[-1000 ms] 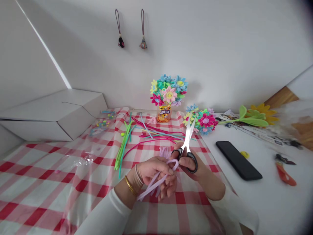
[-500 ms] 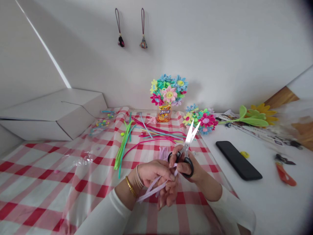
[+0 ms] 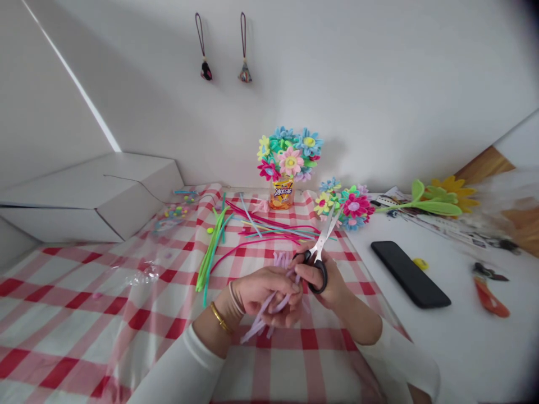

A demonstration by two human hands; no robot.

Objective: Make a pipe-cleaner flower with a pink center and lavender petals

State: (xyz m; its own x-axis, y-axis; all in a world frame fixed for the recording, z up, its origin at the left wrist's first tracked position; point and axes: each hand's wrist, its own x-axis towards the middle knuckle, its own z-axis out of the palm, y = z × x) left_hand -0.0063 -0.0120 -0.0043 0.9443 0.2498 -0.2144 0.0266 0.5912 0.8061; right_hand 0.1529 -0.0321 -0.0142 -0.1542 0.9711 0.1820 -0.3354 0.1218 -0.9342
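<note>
Lilac pipe cleaners (image 3: 269,311) splay in a loose bunch from the person's left hand (image 3: 265,292), whose fingers curl snugly around them above a red-and-white gingham plastic sheet (image 3: 76,331). A gold bangle (image 3: 219,318) and a thinner pale band circle that wrist. Just beside it at 2 o'clock, the right hand (image 3: 322,278) has its thumb and fingers through the black loops of steel scissors (image 3: 318,261), gripping them firmly, with the blades parted narrowly and pointing toward 1 o'clock. From here, the blades look clear of the lilac strands. At 12 o'clock from the hands, a bouquet of pipe-cleaner flowers (image 3: 289,160) rises from an orange packet (image 3: 281,193) whose label reads 冰红茶, the only legible writing; the smaller print is too tiny to make out. Loose pink and blue pipe cleaners (image 3: 273,227) lie at 11 o'clock, with green pipe cleaners (image 3: 210,255) at 10. More finished flowers (image 3: 351,207) sit at 1 o'clock, and a black phone (image 3: 410,275) lies face down at 3 o'clock on the white table (image 3: 471,348). Farther out at 3 o'clock is an orange-red tool (image 3: 490,297), while a green-leaved yellow flower (image 3: 438,202) lies at 2.
</note>
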